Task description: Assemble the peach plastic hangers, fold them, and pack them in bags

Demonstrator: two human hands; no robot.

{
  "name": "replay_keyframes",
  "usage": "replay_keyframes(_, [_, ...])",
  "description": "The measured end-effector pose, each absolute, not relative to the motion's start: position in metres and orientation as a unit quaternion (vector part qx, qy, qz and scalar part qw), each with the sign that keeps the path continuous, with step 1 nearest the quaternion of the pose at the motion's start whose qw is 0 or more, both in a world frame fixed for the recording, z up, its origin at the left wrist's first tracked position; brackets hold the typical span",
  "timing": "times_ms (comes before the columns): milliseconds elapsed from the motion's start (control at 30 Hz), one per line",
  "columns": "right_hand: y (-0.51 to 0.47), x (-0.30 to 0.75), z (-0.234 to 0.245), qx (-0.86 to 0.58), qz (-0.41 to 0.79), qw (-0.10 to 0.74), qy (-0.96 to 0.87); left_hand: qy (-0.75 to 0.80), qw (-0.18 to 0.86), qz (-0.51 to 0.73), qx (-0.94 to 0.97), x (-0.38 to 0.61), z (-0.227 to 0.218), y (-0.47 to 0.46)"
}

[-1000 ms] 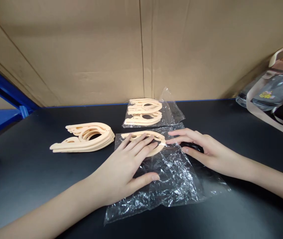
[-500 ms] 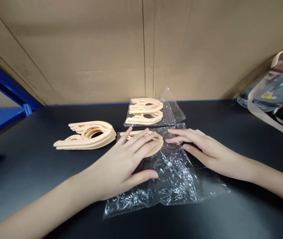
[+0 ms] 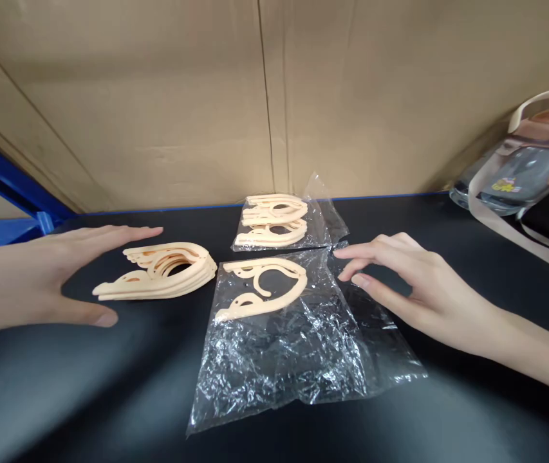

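Note:
A stack of beige folded plastic hangers (image 3: 192,283) lies at the left. Beside its left end is my left hand (image 3: 69,273), empty, with thumb and fingers spread around that side. In the middle, a clear plastic bag (image 3: 284,360) lies flat with one folded hanger (image 3: 286,299) in its upper part. My right hand (image 3: 400,283) is at the bag's upper right edge, fingers apart and slightly bent, gripping nothing; whether the fingertips touch the film I cannot tell. Behind lies another clear bag (image 3: 320,222) with two hanger shapes (image 3: 274,238) inside.
The black tabletop (image 3: 124,399) ends at a cardboard wall (image 3: 182,116) at the back. A clear water bottle (image 3: 520,177) with a strap lies at the right, beside a dark object. A blue metal frame (image 3: 8,173) stands at the left.
My left hand has moved left, off the hanger in the middle bag, to the stack. My right hand stays by the bag's edge. The view has shifted slightly.

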State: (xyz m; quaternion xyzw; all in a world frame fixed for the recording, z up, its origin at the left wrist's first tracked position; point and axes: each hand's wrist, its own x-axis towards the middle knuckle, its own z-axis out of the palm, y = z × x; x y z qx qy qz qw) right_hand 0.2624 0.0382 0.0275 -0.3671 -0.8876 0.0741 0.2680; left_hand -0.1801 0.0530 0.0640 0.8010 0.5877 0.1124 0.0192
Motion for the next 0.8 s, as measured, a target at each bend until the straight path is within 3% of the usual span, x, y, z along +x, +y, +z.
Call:
replay_keyframes(533, [0.039,0.263,0.028,-0.356,0.069,0.270,-0.892,0.592,0.018,0.026,0.805,-0.159,0.068,0.063])
replay_keyframes(800, [0.038,0.264,0.030,-0.347,0.065,0.275,-0.894,0.647,0.061,0.053,0.758,-0.152,0.086,0.058])
